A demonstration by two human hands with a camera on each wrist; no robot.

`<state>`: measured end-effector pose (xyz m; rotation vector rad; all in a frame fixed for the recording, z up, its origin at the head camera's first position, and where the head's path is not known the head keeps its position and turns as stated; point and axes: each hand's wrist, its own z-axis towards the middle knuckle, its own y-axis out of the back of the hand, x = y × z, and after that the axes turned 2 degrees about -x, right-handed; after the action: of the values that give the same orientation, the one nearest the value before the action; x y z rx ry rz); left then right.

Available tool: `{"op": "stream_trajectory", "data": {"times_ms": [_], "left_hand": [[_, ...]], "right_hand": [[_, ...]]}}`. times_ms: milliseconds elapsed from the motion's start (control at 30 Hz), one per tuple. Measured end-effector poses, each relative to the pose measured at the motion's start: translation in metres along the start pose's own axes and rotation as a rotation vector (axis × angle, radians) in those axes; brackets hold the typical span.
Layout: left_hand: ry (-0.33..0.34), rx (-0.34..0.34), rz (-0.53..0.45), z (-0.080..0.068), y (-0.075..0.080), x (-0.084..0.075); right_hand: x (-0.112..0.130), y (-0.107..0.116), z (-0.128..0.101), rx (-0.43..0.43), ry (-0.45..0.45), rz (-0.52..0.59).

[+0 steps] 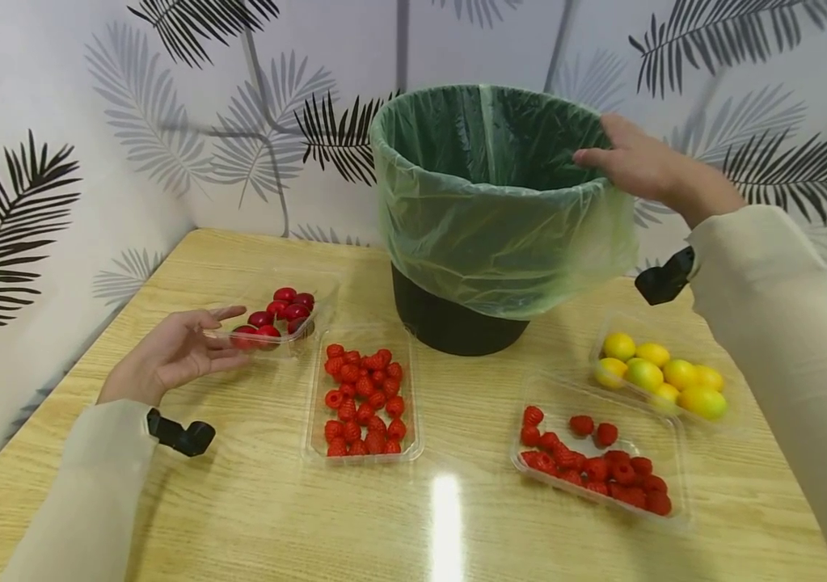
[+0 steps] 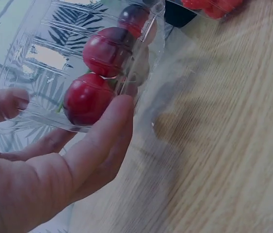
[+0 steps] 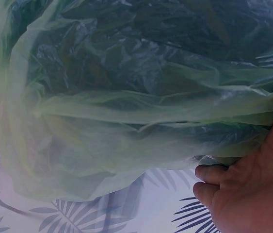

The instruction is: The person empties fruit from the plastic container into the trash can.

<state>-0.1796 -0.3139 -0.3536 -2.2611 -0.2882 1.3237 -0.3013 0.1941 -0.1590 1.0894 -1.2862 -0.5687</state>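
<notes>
Cherry tray (image 1: pixel 275 319) sits left of the bin (image 1: pixel 486 210) on the table (image 1: pixel 253 501); left hand (image 1: pixel 176 352) pinches its near edge. Right hand (image 1: pixel 635 158) grips the bin rim, apparently steadying it.

Bare hands (image 1: pixel 173 349), long pale cream sleeves (image 1: pixel 784 307), a small black clip-like device (image 1: pixel 182 435) at each wrist.

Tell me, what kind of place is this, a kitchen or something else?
Probably a staged tabletop set rather than a real kitchen. A wooden table stands against palm-leaf wallpaper, and on it sit clear trays of fruit around a bin lined with a green bag.
</notes>
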Motion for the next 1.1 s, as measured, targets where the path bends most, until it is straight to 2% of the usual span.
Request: {"op": "stream_trajectory", "data": {"times_ms": [133,333,533,833,1100], "left_hand": [[-0.031,0.036,-0.068,-0.003,0.0,0.001],[-0.081,-0.007,-0.177,-0.009,-0.006,-0.004],[-0.108,-0.039,-0.176,-0.011,-0.015,-0.014],[-0.104,-0.08,-0.148,0.0,-0.038,-0.032],[-0.115,-0.145,-0.161,0.004,-0.055,-0.061]], "right_hand": [[-0.001,0.0,0.001,-0.004,0.003,0.004],[-0.004,0.0,0.002,0.005,0.003,0.005],[-0.003,0.002,0.002,0.007,0.007,0.007],[-0.006,0.004,-0.003,-0.009,0.006,-0.002],[-0.002,0.002,-0.001,-0.019,0.021,-0.002]]}}
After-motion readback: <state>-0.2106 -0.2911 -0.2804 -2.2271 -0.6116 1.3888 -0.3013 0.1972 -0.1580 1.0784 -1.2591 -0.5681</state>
